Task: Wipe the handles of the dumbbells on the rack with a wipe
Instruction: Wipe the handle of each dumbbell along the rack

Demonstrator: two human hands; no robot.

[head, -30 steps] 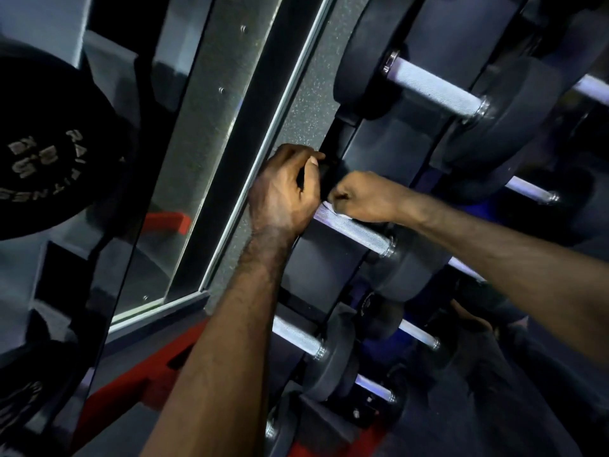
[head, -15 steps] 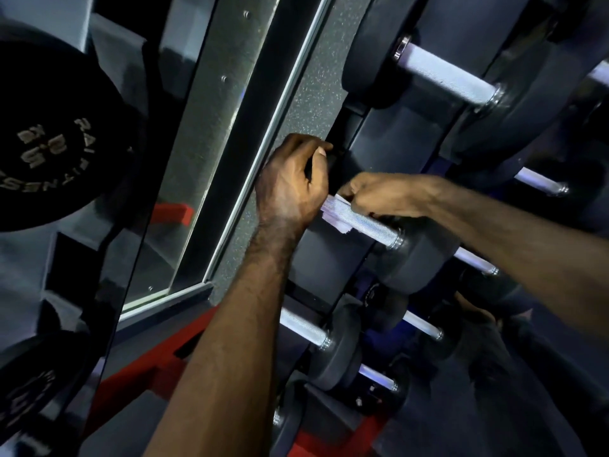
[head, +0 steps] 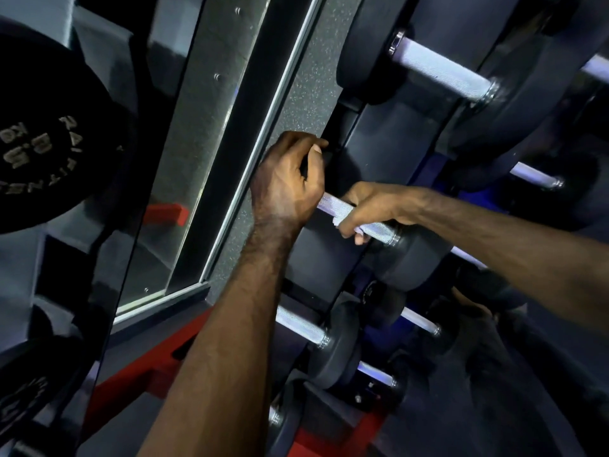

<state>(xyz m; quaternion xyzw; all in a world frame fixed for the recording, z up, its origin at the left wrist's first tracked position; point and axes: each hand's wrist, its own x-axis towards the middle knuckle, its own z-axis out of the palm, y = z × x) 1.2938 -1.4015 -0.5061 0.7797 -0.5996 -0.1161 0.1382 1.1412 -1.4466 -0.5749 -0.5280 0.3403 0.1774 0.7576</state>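
Black dumbbells with knurled silver handles lie in rows on a rack. My left hand (head: 287, 183) grips the left head (head: 339, 166) of the middle dumbbell, fingers curled over its edge. My right hand (head: 369, 209) is wrapped round that dumbbell's handle (head: 333, 204), near its right end, with a white wipe (head: 341, 221) pressed under the fingers; only a small edge of the wipe shows. A bare stretch of handle lies between my two hands.
A larger dumbbell (head: 438, 74) sits on the row above, smaller ones (head: 300, 324) below. A mirror panel (head: 197, 159) and speckled wall stand left of the rack. A black weight plate (head: 49, 153) hangs far left. Red frame parts (head: 148, 364) run along the bottom.
My right hand has slid with the wipe along the handle from its left end toward its right end. My left hand has kept its hold on the dumbbell head.
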